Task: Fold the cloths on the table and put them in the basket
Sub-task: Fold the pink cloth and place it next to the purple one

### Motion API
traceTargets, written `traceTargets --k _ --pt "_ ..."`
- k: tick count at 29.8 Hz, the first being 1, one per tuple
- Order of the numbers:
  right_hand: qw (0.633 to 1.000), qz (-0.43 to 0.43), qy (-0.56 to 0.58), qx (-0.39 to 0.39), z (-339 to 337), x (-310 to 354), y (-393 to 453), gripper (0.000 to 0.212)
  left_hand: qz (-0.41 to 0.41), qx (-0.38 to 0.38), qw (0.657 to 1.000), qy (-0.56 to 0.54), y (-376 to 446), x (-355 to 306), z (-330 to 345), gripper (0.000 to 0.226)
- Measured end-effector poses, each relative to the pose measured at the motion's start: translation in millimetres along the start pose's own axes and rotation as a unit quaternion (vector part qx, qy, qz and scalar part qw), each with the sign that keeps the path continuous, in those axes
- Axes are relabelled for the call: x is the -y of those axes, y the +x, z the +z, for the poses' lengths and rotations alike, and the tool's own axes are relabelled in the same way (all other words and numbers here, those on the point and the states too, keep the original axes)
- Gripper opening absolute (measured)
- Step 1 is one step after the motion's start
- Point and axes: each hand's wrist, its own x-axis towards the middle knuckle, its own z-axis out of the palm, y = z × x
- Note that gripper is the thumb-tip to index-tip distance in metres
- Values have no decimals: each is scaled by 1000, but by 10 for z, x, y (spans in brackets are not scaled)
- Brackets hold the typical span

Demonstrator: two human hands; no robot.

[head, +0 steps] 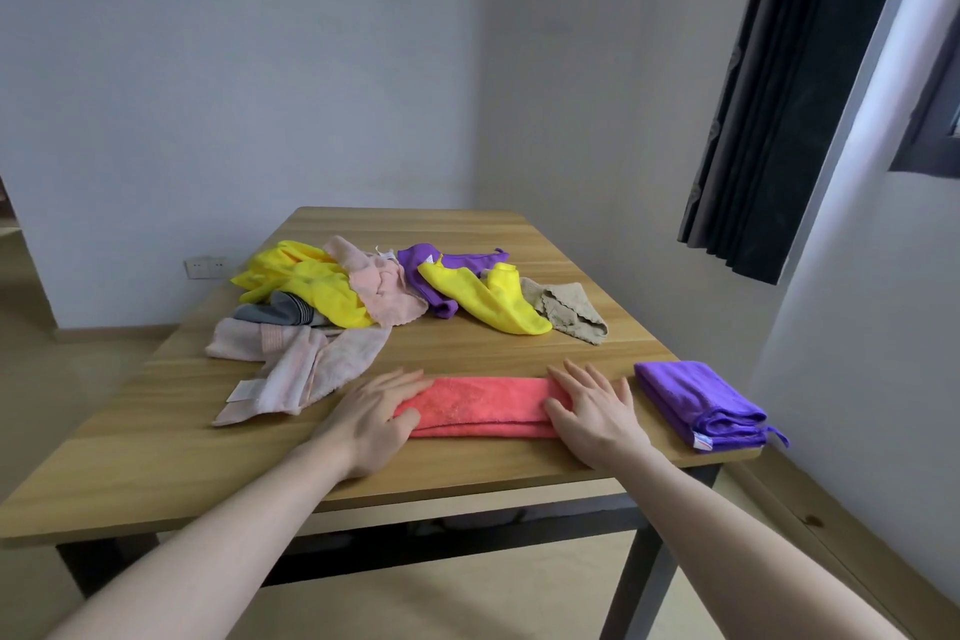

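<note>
You face pale walls (234,68), a wood table (156,457), a dark curtain (789,94) by the window (930,120), and 1 socket (205,267).

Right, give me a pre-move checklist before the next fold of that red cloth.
1. Left hand flat on the red cloth's left end: ok.
2. Right hand flat on its right end: ok.
3. Red cloth lies as a long, even strip: ok.
4. Clear of the loose pink towel beside it: ok, apart.
5. Folded purple cloth set aside at the table edge: ok, though its loop overhangs.
6. Basket within reach: cannot tell, none in view.
</note>
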Motion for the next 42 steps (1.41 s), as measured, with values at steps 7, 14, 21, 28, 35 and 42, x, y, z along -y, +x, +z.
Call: traceTargets --k 7,14,21,28,35,42 --pt "998 43 30 -35 4 47 -27 70 -3 4 1000 -4 -11 8 10 68" --pt "986 120 64 -99 -15 96 -71 68 67 -86 993 52 -103 -224 -63 66" --pt "952 168 230 -113 -114 10 -67 51 128 48 987 82 119 -1044 245 63" --pt "888 148 378 -217 -191 -111 -71 32 76 71 991 89 215 -1145 526 70" --pt "909 171 338 -175 -159 -63 -46 39 22 74 995 65 432 -1232 533 63" --pt "900 166 354 -193 -190 -59 -75 44 32 59 993 -101 431 -1163 408 63"
